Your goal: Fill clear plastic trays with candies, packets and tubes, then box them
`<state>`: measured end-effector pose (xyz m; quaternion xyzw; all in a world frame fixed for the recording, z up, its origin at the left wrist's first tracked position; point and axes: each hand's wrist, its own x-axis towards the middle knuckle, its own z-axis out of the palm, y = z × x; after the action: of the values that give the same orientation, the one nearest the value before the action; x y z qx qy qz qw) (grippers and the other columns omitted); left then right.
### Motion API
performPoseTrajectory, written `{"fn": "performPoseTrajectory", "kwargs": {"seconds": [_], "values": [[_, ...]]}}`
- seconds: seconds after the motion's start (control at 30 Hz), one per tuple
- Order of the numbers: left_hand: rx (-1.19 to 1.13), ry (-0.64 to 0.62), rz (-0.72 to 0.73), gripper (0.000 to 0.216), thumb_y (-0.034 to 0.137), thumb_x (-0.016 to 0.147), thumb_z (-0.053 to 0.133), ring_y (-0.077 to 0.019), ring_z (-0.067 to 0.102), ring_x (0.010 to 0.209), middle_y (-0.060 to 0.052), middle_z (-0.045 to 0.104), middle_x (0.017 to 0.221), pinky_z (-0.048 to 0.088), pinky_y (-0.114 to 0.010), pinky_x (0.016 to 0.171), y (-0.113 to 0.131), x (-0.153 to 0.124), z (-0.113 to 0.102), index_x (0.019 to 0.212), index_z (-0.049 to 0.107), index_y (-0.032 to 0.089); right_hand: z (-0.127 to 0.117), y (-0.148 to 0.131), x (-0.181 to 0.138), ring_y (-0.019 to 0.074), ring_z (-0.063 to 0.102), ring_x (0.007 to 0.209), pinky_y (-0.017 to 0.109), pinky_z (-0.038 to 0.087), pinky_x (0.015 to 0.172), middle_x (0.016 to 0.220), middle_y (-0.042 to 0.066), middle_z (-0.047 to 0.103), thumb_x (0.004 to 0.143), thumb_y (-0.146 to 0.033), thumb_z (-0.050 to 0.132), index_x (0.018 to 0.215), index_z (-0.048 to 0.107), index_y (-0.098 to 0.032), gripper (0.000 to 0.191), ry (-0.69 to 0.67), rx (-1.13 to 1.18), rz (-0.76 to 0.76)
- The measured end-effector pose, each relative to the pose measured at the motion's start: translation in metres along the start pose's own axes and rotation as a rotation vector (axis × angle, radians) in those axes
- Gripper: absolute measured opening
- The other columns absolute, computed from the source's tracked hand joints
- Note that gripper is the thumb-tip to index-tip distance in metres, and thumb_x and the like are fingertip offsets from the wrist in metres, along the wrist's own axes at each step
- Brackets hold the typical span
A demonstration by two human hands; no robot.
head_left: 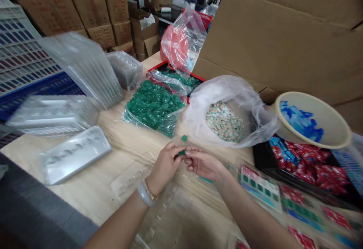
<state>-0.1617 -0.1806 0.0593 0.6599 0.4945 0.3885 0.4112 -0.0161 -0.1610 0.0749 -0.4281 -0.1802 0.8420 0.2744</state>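
Observation:
Above the middle of the wooden table, my left hand (165,163) and my right hand (203,162) meet, fingertips closed around a small dark green piece (181,152). My fingers cover part of it. Another small green piece (184,138) lies on the table just beyond them. Behind that rests a clear plastic bag (170,125) full of green pieces (153,103). To its right, a whitish plastic bag (198,101) lies open around many small beige-and-green pieces (225,122). An empty clear plastic tray (129,183) with moulded hollows lies left of my hands.
Stacked clear trays (82,67) stand at the left. Filled trays (261,188) with red, green and blue items lie at the right. A cream bowl (337,124) of blue pieces sits over a black tray (261,158) of red packets. A large cardboard sheet (278,33) rises behind.

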Motion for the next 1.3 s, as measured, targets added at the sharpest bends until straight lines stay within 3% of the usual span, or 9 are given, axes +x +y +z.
{"fn": "performPoseTrajectory", "kwargs": {"seconds": [0.1,0.23,0.33,0.43,0.6,0.77,0.93,1.13,1.3], "values": [[0.065,-0.057,0.034,0.026,0.007,0.075,0.046,-0.0143,0.049,0.078,-0.003,0.052,0.078,0.04,-0.026,0.072,0.002,0.0,-0.003,0.089,0.064,0.019,0.002,0.005,-0.001,0.0031,0.037,0.042,0.016,0.029,0.041,0.048,-0.007,0.042,0.057,-0.018,0.072,0.061,0.051,-0.015,0.021,0.021,-0.004,-0.012],[-0.141,-0.148,-0.069,0.016,0.022,0.076,0.051,-0.0104,0.048,0.06,-0.001,0.053,0.068,0.038,-0.022,0.058,-0.004,0.003,-0.022,0.08,0.066,0.016,0.003,0.003,-0.016,0.0009,0.025,0.04,0.013,0.017,0.036,0.048,-0.008,0.031,0.056,-0.017,0.072,0.061,0.05,-0.015,0.022,-0.056,0.168,-0.095],[-0.331,-0.001,-0.297,0.021,0.03,0.074,0.051,-0.0082,0.044,0.049,0.002,0.05,0.056,0.035,-0.02,0.049,-0.012,0.006,-0.034,0.075,0.064,0.014,0.001,-0.006,-0.033,0.0012,0.021,0.041,0.014,0.017,0.038,0.052,-0.008,0.03,0.058,-0.021,0.071,0.066,0.051,-0.017,0.022,-0.106,0.23,-0.24],[-0.587,0.058,-0.427,0.023,0.032,0.07,0.056,-0.0107,0.051,0.06,-0.001,0.057,0.066,0.04,-0.021,0.054,-0.008,0.007,-0.027,0.08,0.063,0.013,0.001,-0.011,-0.039,0.0024,0.023,0.041,0.017,0.019,0.041,0.051,-0.008,0.032,0.062,-0.024,0.069,0.068,0.052,-0.018,0.019,-0.102,0.039,-0.285],[-0.96,-0.203,-0.585,0.019,0.024,0.062,0.061,-0.0085,0.048,0.055,-0.001,0.056,0.062,0.037,-0.02,0.052,0.018,0.009,0.0,0.076,0.062,0.011,0.001,-0.008,-0.027,0.0034,0.026,0.044,0.02,0.016,0.043,0.049,-0.006,0.037,0.065,-0.031,0.066,0.065,0.053,-0.014,0.021,0.06,-0.412,-0.355],[-1.012,-0.219,-0.624,0.022,0.03,0.061,0.065,-0.0062,0.044,0.049,0.002,0.05,0.056,0.034,-0.019,0.049,0.022,0.005,-0.004,0.073,0.057,0.013,-0.002,-0.006,-0.025,0.0038,0.024,0.043,0.02,0.016,0.043,0.048,-0.008,0.034,0.064,-0.038,0.064,0.066,0.05,-0.015,0.027,0.12,-0.523,-0.361],[-0.959,-0.368,-0.628,0.031,0.038,0.061,0.067,-0.0031,0.036,0.045,0.004,0.044,0.054,0.025,-0.017,0.045,0.015,-0.001,-0.005,0.065,0.051,0.012,-0.002,0.001,-0.022,0.0047,0.027,0.043,0.019,0.021,0.042,0.048,-0.008,0.034,0.066,-0.041,0.06,0.064,0.048,-0.016,0.027,0.155,-0.633,-0.391],[-0.988,-0.109,-0.671,0.035,0.042,0.059,0.067,-0.0037,0.032,0.045,0.005,0.041,0.052,0.021,-0.018,0.043,0.005,-0.009,0.017,0.064,0.05,0.013,-0.004,0.03,-0.02,0.0129,0.051,0.074,0.026,0.041,0.067,0.079,0.003,0.056,0.078,-0.029,0.049,0.085,0.056,-0.018,0.014,0.261,-0.994,-0.741],[-0.888,0.056,-0.641,0.034,0.046,0.065,0.059,-0.0051,0.035,0.046,0.004,0.043,0.054,0.026,-0.018,0.044,-0.003,-0.01,0.025,0.066,0.051,0.012,-0.013,0.031,-0.008,0.0145,0.055,0.074,0.027,0.044,0.067,0.079,0.004,0.059,0.078,-0.02,0.049,0.086,0.059,-0.018,0.013,0.405,-1.184,-0.851]]}}
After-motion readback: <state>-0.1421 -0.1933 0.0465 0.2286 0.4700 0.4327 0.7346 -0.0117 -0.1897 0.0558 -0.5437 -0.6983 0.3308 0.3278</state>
